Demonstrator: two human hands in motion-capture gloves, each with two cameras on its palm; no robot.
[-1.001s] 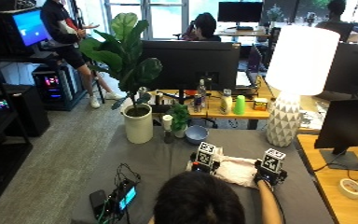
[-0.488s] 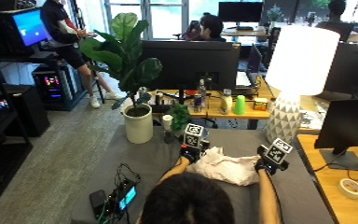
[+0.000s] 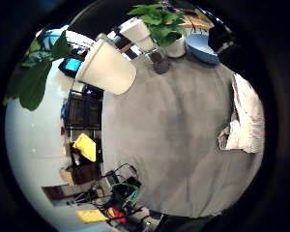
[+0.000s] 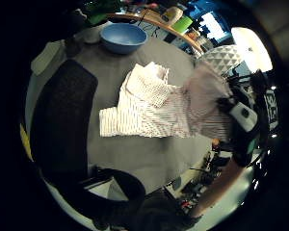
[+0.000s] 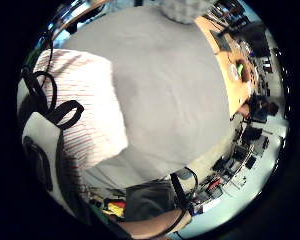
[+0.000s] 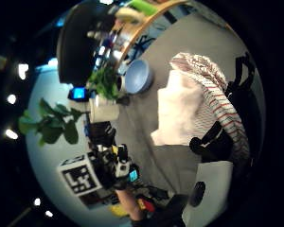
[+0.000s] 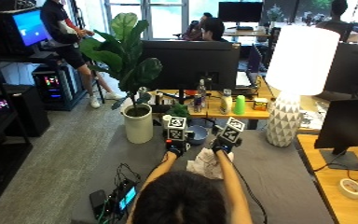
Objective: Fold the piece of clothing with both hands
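The shirt (image 7: 207, 164), white with thin red stripes, lies bunched on the grey tabletop (image 7: 278, 172) toward its far edge, near a blue bowl (image 7: 197, 135). One part is lifted by the right hand (image 7: 222, 145), which appears to pinch the cloth; the left hand (image 7: 175, 149) seems clear of it, its fingers unseen. The raised part should be carried across evenly and smoothed flat.

The person's left hand (image 7: 175, 150) and right hand (image 7: 222, 147) each wear a black glove. Past the gloves, both forearms are bare of sleeves. Dark hair tops the head nearest the camera.
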